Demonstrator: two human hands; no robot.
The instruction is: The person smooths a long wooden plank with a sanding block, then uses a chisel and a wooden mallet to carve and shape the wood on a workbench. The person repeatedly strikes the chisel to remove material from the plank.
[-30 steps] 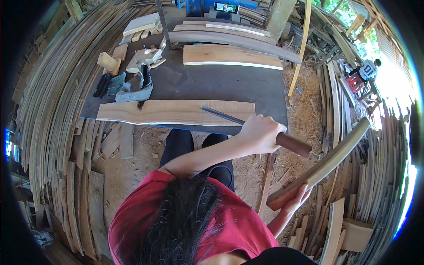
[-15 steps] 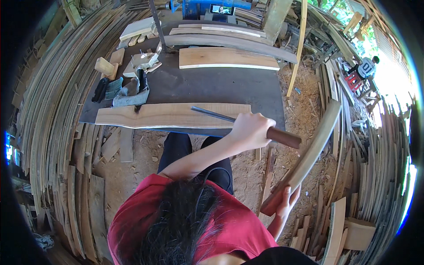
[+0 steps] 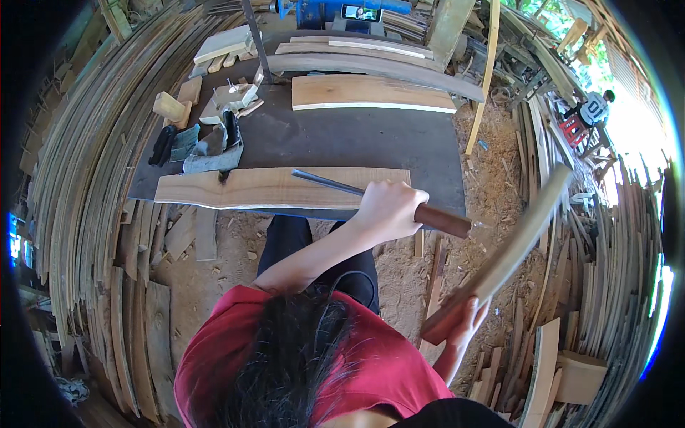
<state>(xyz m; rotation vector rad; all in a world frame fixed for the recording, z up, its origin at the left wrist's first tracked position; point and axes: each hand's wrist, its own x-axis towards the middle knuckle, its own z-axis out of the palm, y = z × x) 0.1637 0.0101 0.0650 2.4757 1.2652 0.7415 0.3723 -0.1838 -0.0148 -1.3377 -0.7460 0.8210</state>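
Note:
My left hand (image 3: 389, 208) is closed around a chisel (image 3: 327, 183), its long dark metal shaft pointing left and its brown wooden handle end sticking out to the right. The chisel's tip is over a pale wooden board (image 3: 264, 187) along the table's near edge; whether it touches I cannot tell. Low on the right, my right hand (image 3: 469, 321) grips a long, slightly curved wooden club (image 3: 510, 257) near its reddish lower end. The club slants up and away to the right, apart from the chisel handle.
On the dark table (image 3: 335, 135) lie another board (image 3: 371, 94), a grey cloth (image 3: 212, 158) and several wood blocks (image 3: 170, 107). Stacked planks (image 3: 93, 164) line the left side. More timber (image 3: 614, 285) stands at right. A person (image 3: 592, 109) sits at the far right.
My left hand and the chisel have shifted left along the board. The club's far end has swung to the right, away from the chisel handle.

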